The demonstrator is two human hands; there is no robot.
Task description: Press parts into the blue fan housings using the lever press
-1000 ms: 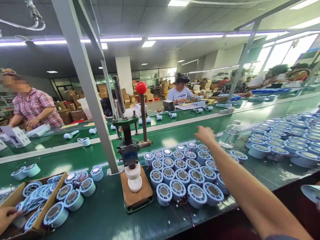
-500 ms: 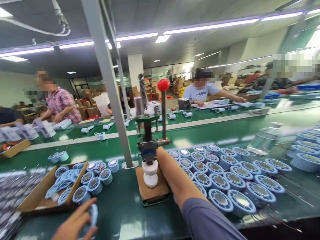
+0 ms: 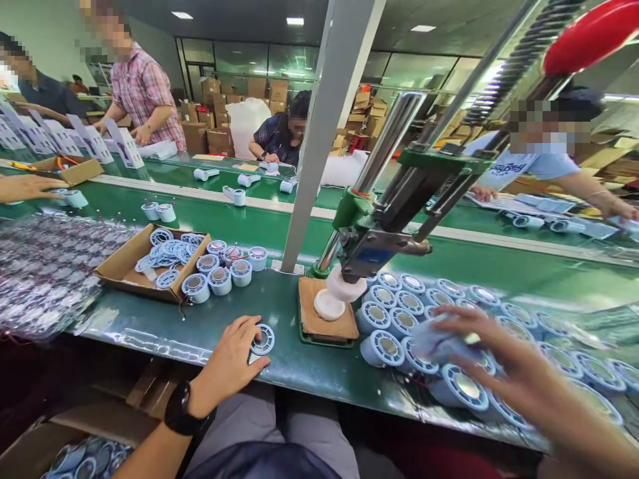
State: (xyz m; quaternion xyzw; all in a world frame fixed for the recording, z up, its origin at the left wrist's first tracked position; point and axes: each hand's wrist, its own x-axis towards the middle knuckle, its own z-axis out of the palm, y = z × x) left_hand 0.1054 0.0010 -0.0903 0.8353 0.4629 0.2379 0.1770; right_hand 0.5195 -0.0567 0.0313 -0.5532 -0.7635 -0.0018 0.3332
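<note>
My left hand, with a dark watch on its wrist, has its fingers around a light blue round part near the front edge of the green table. On the right, my right hand is blurred above rows of blue round parts; a blurred light blue part is at its fingers. Between the hands stands a lever press with a red knob. Its white upper piece is over a white round seat on a brown pad; nothing lies in that seat.
A cardboard tray of blue rings stands at the left, beside several blue round parts. A grey post rises behind the press. Another person's hand reaches in at far left. Below is a box of parts.
The view has turned down and left. My right hand has come away from the press lever to the blue parts on the right. My left hand and its part now rest at the table's front.
</note>
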